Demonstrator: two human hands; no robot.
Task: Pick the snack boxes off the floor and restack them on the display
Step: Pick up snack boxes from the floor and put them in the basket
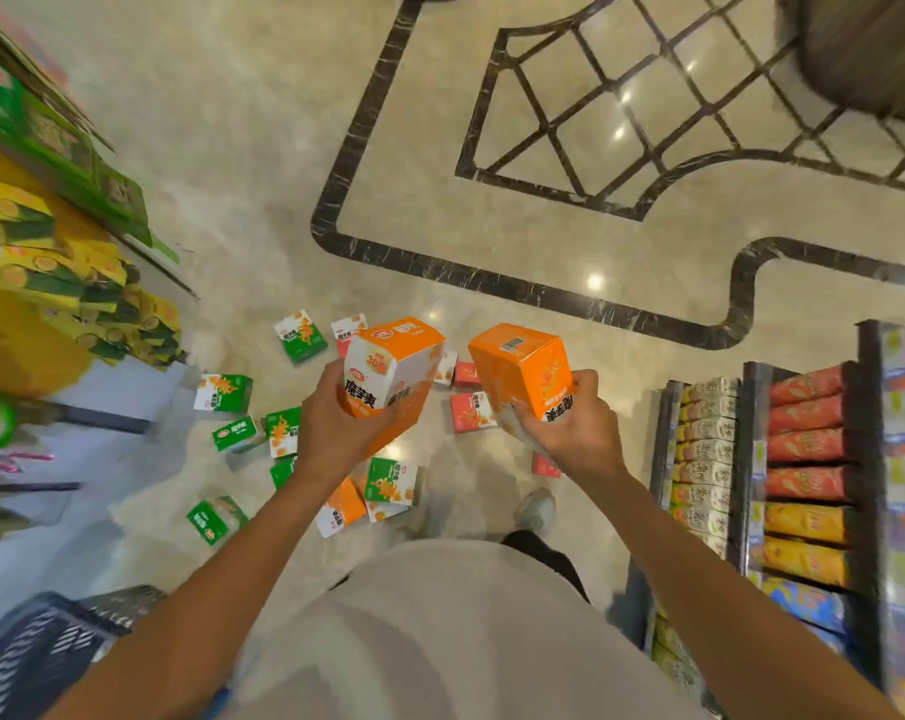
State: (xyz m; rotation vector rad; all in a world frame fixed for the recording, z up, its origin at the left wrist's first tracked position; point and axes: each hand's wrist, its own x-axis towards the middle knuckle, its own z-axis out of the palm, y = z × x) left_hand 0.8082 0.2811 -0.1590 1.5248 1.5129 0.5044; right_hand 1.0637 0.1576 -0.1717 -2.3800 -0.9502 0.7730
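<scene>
left hand [336, 433] clasps orange box [388, 374], carried upright for stacking | right hand [575, 433] clasps second orange box [523, 371] | green and red boxes [390, 480] scattered on floor [232, 148] below fingers | display likely left, blurred

Shiny beige stone floor [242, 148], small bright light spots on it. Dark curvy line pattern [492, 280] runs across floor. Right of pattern: tall shelf [866, 459] full of snack packs. Left of pattern: yellow and green stand [50, 241]. Dark basket [34, 646] below stand.
</scene>
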